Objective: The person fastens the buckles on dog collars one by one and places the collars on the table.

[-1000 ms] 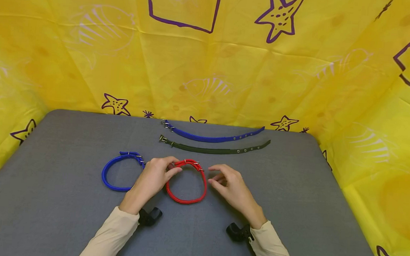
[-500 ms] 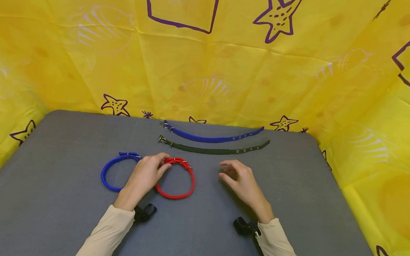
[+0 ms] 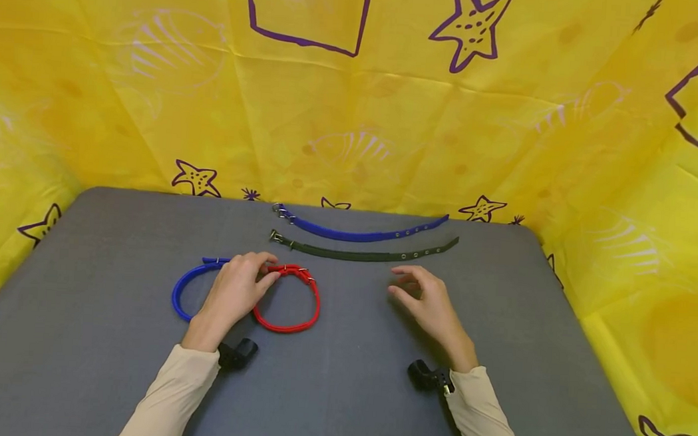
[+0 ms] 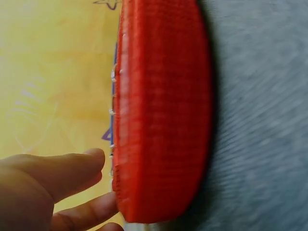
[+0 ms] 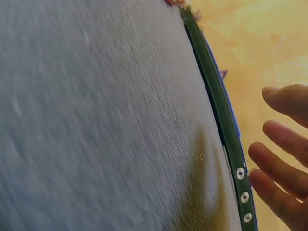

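Observation:
A buckled red collar (image 3: 285,329) forms a ring on the grey table, standing on its edge. My left hand (image 3: 237,281) holds it at the upper left, near the buckle, with the thumb on the inner side. In the left wrist view the red band (image 4: 163,110) fills the middle, and the fingers reach its end. A blue collar (image 3: 175,297), also closed in a ring, lies to the left, partly hidden behind that hand. My right hand (image 3: 428,303) hovers over the table further right, fingers loosely bent and holding nothing.
Two unbuckled collars lie stretched out at the back: a dark green one (image 3: 347,255) and, behind it, a blue one (image 3: 348,236). A yellow printed cloth (image 3: 355,112) hangs behind the table (image 3: 325,403) and along its sides.
My left hand and the red collar have moved left, closer to the ringed blue collar. My right hand has drawn away to the right, apart from the red collar.

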Tool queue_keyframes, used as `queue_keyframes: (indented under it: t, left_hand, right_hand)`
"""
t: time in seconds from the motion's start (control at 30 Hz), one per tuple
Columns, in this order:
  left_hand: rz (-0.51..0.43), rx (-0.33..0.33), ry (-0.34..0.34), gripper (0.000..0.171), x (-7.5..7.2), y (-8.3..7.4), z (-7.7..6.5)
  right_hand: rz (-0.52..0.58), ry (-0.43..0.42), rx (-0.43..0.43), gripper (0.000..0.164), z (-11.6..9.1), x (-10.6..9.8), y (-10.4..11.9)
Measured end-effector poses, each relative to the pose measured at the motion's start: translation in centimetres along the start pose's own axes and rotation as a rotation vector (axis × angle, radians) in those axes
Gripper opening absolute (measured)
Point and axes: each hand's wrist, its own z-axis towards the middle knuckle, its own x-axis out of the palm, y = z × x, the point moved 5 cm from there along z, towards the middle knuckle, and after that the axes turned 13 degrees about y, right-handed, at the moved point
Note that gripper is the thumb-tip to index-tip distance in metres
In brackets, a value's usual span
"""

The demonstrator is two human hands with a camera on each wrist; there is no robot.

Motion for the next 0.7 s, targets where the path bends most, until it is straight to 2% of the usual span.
queue_keyframes:
  t: [0.17,0.33,0.7]
  left_hand:
    - [-0.041,0.000,0.016,0.027,-1.0,0.1,0.4]
    - [-0.083,0.006,0.026,0.028,-1.8,0.5,1.3]
    - [-0.132,-0.008,0.096,0.032,-2.4,2.1,4.3]
  right_hand:
    - [-0.001,-0.017,0.009,0.035,0.2,-1.2,-1.0]
    - [0.010,-0.015,0.053,0.035,0.6,-2.4,-2.5]
    - [0.000,0.000,0.079,0.036,1.8,-4.5,-6.3]
